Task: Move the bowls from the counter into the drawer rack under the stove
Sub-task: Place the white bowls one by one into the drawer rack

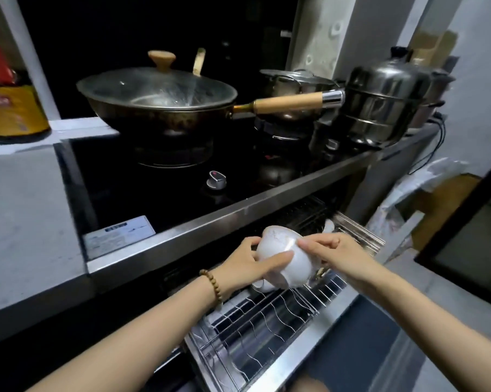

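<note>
Sitting on the stove under a glass lid, the wok (159,108) gives away nothing of its contents. Lower down, the left hand (244,264) curls its fingers round the white bowl (295,271), thumb across its side; the right hand (337,250) pinches the rim. Bowl's tilted, mouth toward the stove, held just above the pulled-out drawer rack (266,329). A white shape (262,285) peeks out beneath it, too hidden to name. The rack's far end fades into shadow under the counter.
</note>
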A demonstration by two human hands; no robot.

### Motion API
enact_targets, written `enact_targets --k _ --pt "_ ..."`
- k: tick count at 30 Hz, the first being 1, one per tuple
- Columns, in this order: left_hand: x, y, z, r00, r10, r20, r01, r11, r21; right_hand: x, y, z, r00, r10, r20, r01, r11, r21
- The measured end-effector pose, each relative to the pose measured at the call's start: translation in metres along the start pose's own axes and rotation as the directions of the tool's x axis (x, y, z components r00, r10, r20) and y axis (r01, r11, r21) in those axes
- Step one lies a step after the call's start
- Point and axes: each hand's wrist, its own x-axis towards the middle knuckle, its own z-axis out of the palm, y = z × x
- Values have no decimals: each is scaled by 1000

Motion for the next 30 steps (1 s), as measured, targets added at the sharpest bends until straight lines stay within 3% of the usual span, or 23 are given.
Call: enact_targets --k 4,12,16,20,24,30 --pt "26 -44 10 1000 5 -8 -5 1000 -11 27 45 9 992 121 -18 -120 991 50" --pt "77 -125 2 988 -109 -107 102 992 -68 87 121 21 931 325 168 -341 937 78" --pt "102 -162 -5 957 -217 -191 196 973 -126 120 150 21 897 386 213 -403 914 42" --pt "123 -192 -5 925 -284 -254 276 959 -65 143 176 20 865 443 237 -460 887 23" --pt "137 -208 -3 925 -290 -247 249 951 -183 157 197 22 838 494 230 -510 860 9" --pt "148 -221 0 930 -269 -249 243 961 -131 164 214 28 858 487 161 -489 872 -28"
